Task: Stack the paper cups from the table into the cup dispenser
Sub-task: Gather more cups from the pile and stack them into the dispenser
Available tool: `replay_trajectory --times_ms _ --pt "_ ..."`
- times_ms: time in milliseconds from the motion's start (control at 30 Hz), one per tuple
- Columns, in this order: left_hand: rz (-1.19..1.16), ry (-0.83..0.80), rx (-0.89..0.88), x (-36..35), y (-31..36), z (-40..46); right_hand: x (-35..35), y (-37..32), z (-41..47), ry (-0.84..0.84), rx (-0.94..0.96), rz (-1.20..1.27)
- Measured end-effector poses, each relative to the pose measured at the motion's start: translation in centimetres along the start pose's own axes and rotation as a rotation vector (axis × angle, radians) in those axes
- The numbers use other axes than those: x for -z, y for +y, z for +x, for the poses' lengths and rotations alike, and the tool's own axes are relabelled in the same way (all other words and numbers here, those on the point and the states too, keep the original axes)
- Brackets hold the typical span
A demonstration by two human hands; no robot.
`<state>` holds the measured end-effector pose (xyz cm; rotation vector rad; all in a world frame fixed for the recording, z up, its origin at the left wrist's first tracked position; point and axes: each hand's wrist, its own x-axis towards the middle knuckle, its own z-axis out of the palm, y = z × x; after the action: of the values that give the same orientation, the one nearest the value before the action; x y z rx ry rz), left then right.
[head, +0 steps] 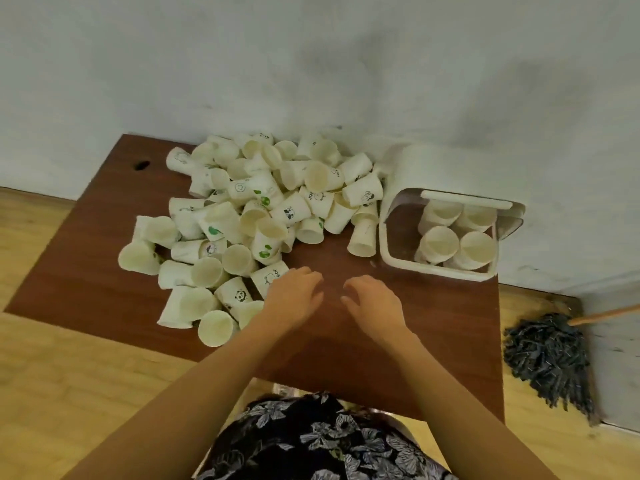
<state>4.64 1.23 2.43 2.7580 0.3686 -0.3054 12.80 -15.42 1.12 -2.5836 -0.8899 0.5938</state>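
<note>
Both hands hover low over the bare middle of the brown table (86, 271), side by side and close together, palms down. The left hand (294, 296) has loosely bent fingers and holds nothing; its fingertips lie just at the near edge of the paper cups (249, 209), beside a cup printed with a small animal (270, 277), though contact cannot be made out. The right hand (375, 301) is likewise relaxed and empty, fingers curved downward over the wood, apart from any cup.

Ahead and to the left of the left hand the cups lie in a loose heap, most of them tipped on their sides with mouths facing different ways, some bearing green leaf marks or panda faces. The heap spreads from just beside the left hand back to the wall (311, 64). One short nested stack (363, 233) stands apart at the heap's right edge, ahead of the right hand.

Ahead and to the right of the right hand stands the cup dispenser (398, 261), a white open-topped bin at the table's far right corner, against the wall. Four stacks of cups (457, 233) sit upright inside it, two by two.

Further right, off the table, a grey mop head (550, 358) with a wooden handle lies on the floor (69, 375). Nearest the camera, below the forearms, is dark floral clothing (329, 441).
</note>
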Motion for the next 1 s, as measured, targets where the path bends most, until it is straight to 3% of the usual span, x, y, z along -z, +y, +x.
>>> replay_trajectory --times_ms 300,633,1000 --pt "-0.008 -0.092 0.089 0.2 -12.8 -6.6 -8.5 -10.8 -0.4 -0.134 0.047 0.013" --pt "0.01 -0.213 0.106 -1.8 -16.5 -8.4 -12.9 -13.7 -0.1 -0.25 -0.04 -0.07" --pt "-0.068 -0.15 0.009 -2.8 -16.1 -7.1 -10.8 -12.8 -0.3 -0.043 -0.146 0.015"
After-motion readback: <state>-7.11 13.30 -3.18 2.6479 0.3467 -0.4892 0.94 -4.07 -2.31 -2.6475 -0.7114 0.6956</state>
